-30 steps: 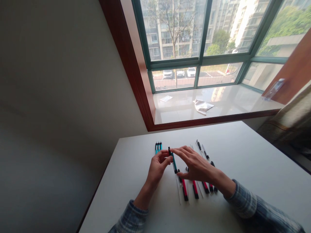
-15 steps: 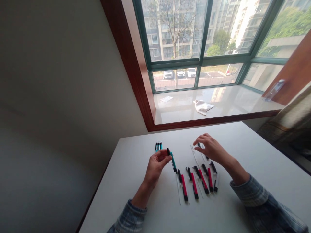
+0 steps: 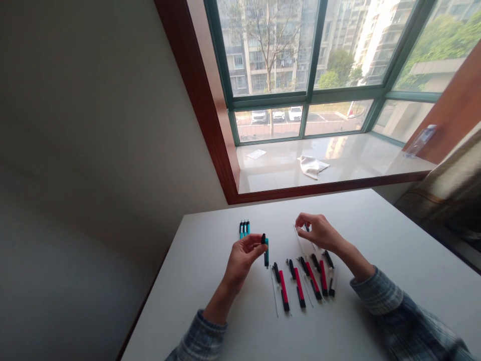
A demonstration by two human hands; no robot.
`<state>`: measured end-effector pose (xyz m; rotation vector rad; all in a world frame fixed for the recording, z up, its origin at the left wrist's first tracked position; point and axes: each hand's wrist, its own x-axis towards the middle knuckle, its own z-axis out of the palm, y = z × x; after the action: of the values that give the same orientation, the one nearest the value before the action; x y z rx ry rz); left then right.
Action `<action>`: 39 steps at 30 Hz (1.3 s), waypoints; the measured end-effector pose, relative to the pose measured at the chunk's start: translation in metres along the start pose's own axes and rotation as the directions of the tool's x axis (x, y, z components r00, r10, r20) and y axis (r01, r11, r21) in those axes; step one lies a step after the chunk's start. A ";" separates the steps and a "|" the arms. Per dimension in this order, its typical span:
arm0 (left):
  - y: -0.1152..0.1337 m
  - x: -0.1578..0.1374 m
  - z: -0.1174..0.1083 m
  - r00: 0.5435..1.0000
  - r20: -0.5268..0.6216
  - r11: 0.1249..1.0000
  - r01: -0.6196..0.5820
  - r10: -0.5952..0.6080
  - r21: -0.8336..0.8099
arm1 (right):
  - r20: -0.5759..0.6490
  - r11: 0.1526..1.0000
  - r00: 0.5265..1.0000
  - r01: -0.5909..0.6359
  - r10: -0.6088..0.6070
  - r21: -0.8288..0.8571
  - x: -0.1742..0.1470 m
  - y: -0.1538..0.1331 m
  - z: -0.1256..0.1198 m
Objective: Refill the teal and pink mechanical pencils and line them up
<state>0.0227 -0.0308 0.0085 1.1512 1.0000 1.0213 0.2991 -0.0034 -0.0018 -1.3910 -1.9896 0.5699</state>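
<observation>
In my left hand (image 3: 240, 258) are the parts of a pen: a teal barrel (image 3: 266, 250) and a black piece (image 3: 263, 237), pinched side by side between thumb and fingers. My right hand (image 3: 317, 230) has its thumb and fingers closed at the upper end of a thin white pen refill (image 3: 299, 243), which still lies along the table. Beneath that hand, a black pen part (image 3: 307, 227) is partly covered. Nearer me lie several red barrels (image 3: 284, 291) with black grips (image 3: 277, 272) and thin refills (image 3: 274, 296), set out in a row.
Three teal pens (image 3: 244, 229) lie together beyond my left hand on the white table (image 3: 180, 301). A wall (image 3: 93, 150) rises at the left. Behind the table, the window sill (image 3: 274, 175) holds a white cloth (image 3: 312, 166) and a clear bottle (image 3: 421, 141).
My right hand has moved slightly left and its fingers have closed at the refill. My left hand has turned the teal barrel more upright.
</observation>
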 end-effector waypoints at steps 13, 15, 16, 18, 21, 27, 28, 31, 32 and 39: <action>0.008 -0.003 0.008 0.998 0.053 0.979 -0.039 0.029 0.199 | -0.078 0.875 0.989 0.149 -0.128 0.461 -0.006 -0.050 0.022; 0.009 -0.004 0.008 0.998 0.059 0.977 -0.047 0.036 0.208 | -0.075 0.859 0.987 0.161 -0.142 0.486 -0.008 -0.055 0.024; 0.009 -0.004 0.008 0.997 0.064 0.976 -0.053 0.040 0.211 | -0.073 0.854 0.987 0.162 -0.145 0.495 -0.009 -0.057 0.026; 0.010 -0.004 0.009 0.996 0.072 0.974 -0.066 0.052 0.216 | -0.069 0.847 0.986 0.163 -0.149 0.506 -0.010 -0.058 0.027; 0.010 -0.004 0.009 0.995 0.079 0.971 -0.083 0.067 0.225 | -0.064 0.849 0.986 0.165 -0.153 0.503 -0.010 -0.059 0.028; 0.010 -0.004 0.011 0.992 0.094 0.963 -0.104 0.083 0.247 | 0.009 0.835 0.981 0.159 -0.193 0.527 -0.012 -0.065 0.028; 0.010 -0.004 0.011 0.992 0.093 0.964 -0.102 0.081 0.246 | 0.016 0.833 0.980 0.159 -0.197 0.530 -0.012 -0.065 0.027; 0.009 -0.003 0.010 0.994 0.078 0.967 -0.090 0.074 0.236 | -0.039 0.898 0.990 0.138 -0.134 0.419 -0.009 -0.057 0.022; 0.009 -0.003 0.009 0.995 0.072 0.969 -0.085 0.070 0.233 | -0.072 0.940 0.993 0.107 -0.088 0.325 -0.008 -0.052 0.020; 0.008 -0.003 0.006 0.998 0.042 0.977 -0.060 0.053 0.206 | 0.008 0.919 0.974 -0.210 0.226 -0.334 -0.009 -0.012 0.016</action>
<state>0.0274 -0.0342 0.0172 1.3710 1.0690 0.9539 0.2824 -0.0157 -0.0074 -1.8365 -2.0483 0.3749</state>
